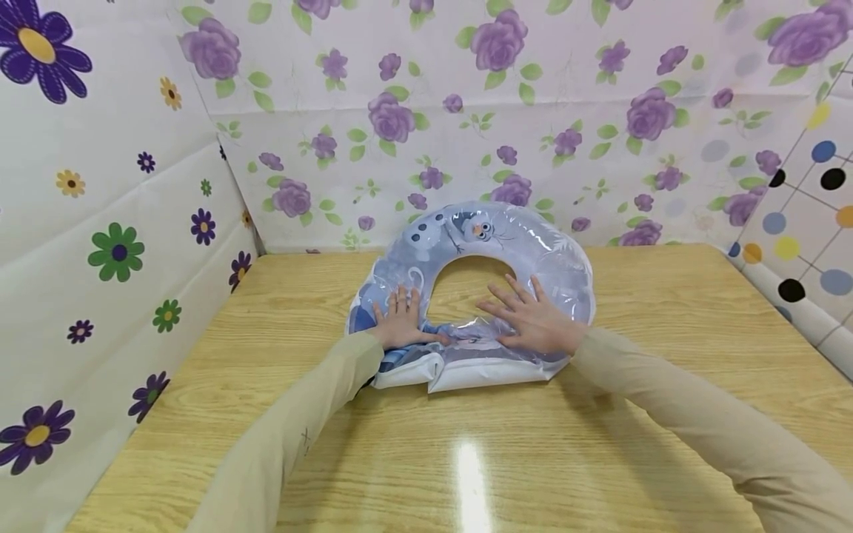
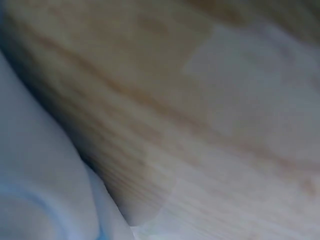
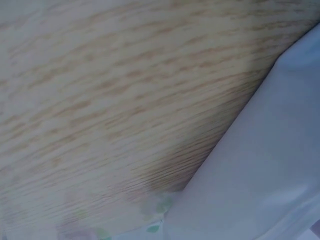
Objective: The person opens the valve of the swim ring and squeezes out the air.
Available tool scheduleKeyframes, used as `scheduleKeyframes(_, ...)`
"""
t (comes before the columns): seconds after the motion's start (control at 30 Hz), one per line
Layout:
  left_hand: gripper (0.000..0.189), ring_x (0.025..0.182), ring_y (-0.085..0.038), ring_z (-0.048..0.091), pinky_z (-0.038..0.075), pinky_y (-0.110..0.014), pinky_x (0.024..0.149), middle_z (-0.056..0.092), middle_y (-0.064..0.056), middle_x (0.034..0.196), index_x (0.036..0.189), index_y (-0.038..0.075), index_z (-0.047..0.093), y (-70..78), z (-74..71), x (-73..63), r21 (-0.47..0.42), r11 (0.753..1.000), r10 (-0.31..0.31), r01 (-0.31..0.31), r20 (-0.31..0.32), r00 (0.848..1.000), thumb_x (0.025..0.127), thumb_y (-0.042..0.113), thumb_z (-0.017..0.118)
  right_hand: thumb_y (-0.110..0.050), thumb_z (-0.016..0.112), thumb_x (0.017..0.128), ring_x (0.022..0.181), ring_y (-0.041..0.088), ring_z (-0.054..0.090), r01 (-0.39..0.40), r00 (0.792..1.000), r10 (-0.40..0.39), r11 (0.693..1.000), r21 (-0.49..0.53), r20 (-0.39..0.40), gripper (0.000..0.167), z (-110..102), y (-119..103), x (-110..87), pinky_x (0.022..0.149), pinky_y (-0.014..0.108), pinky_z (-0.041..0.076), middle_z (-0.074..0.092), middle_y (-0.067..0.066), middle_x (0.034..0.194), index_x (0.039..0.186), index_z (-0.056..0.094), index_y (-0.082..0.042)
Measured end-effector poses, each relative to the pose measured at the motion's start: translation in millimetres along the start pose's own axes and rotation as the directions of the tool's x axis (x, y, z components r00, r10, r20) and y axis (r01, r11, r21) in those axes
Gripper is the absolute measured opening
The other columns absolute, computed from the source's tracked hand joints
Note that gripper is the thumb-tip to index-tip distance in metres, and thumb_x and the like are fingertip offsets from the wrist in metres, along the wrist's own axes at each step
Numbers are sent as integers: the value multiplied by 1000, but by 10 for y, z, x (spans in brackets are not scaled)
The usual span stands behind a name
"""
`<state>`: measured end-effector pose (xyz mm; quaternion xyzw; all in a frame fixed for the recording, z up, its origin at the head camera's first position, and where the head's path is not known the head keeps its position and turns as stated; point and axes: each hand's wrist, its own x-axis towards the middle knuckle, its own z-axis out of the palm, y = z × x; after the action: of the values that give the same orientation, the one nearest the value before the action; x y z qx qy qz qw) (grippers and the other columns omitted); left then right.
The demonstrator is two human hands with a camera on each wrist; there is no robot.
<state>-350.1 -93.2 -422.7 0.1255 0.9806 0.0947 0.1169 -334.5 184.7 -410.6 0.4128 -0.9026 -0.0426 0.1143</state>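
A pale blue-grey inflatable swim ring [image 1: 540, 237] with a printed snowman lies on the wooden table, its near edge folded under into a white straight border. My left hand [image 1: 400, 324] rests flat on the ring's near left part, fingers spread and pointing away. On the near right part my right hand [image 1: 538, 326] lies with spread fingers, their tips reaching over the centre hole. Close to each wrist camera, the ring's smooth side [image 2: 45, 150] shows in the left wrist view and a pale stretch of the ring [image 3: 260, 150] in the right wrist view.
The wooden table [image 1: 426, 459] reaches back to a wall sheet [image 1: 440, 96] printed with purple roses. A flowered white sheet [image 1: 133, 200] hangs along the left side, and a dotted sheet [image 1: 813, 244] along the right. Glare marks the table's near middle.
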Motion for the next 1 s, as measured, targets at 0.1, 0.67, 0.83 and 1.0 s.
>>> scheduleKeyframes(0.1, 120, 130, -36, -13, -6, -61, 94, -17, -20, 144, 143, 7, -11, 4, 5, -2, -2, 1000, -5, 5, -1, 1000, 67, 76, 51, -52, 46, 88, 130, 40, 0, -8, 1000, 8, 1000, 9, 17, 65, -6, -9, 5, 94, 63, 2, 19, 15, 146, 142, 32, -21)
scheduleKeyframes(0.67, 120, 129, -35, -15, -7, -61, 94, -21, -18, 144, 142, 10, -14, -5, 21, 43, 5, 1000, -11, 11, 2, 1000, 67, 77, 50, -49, 46, 89, 130, 41, 1, -10, 1000, 9, 999, 35, 26, 64, 54, -3, -5, 93, 64, 1, 17, 15, 146, 143, 30, -20)
scheduleKeyframes(0.83, 119, 129, -36, -14, -7, -62, 93, -19, -20, 144, 143, 8, -12, 0, 24, 27, 11, 1000, 1, -1, -12, 1000, 68, 76, 50, -49, 44, 90, 129, 43, 6, -3, 1000, 3, 1000, 26, 12, 62, 93, 3, -7, 92, 65, 3, 19, 15, 146, 143, 30, -19)
scheduleKeyframes(1.0, 117, 130, -37, -12, -7, -61, 93, -17, -21, 144, 143, 7, -11, 15, 12, 1, 13, 1000, 4, -3, -24, 1000, 69, 75, 50, -47, 42, 91, 128, 45, 10, 9, 1000, -9, 1000, 20, -4, 61, 134, 16, -8, 92, 65, 2, 21, 16, 145, 143, 30, -18)
